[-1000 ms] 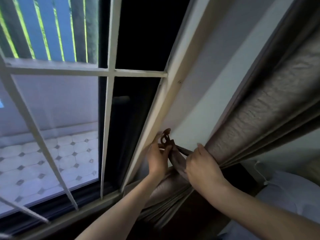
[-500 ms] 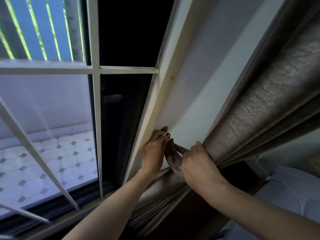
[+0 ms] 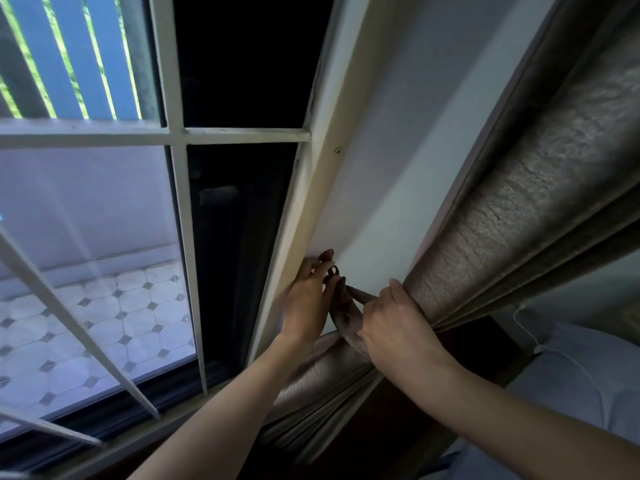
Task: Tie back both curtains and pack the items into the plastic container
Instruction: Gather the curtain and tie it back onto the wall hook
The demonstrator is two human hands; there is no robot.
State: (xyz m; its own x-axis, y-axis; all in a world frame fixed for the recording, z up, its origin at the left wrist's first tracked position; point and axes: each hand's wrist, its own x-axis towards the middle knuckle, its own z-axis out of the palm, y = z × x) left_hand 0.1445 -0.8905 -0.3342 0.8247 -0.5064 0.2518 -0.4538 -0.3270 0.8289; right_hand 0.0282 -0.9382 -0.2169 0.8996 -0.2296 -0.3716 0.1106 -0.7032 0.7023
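Curtain (image 3: 502, 237) is gathered against the wall beside the window frame (image 3: 332, 174). Tie-back band (image 3: 346, 317) is wrapped round it; its loop is pinched by left hand (image 3: 306, 306), curtain gripped by right hand (image 3: 398, 323). Hooking judged unfinished; second curtain and container not in view.

one curtain (image 3: 502, 230), one tieback (image 3: 343, 313), two hands (image 3: 308, 299)

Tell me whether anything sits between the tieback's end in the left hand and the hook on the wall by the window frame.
Nothing visible does. The left hand holds the tieback end right at the dark hook on the wall, though its fingers partly hide the hook. The right hand grips the gathered curtain off to the side, clear of that path.
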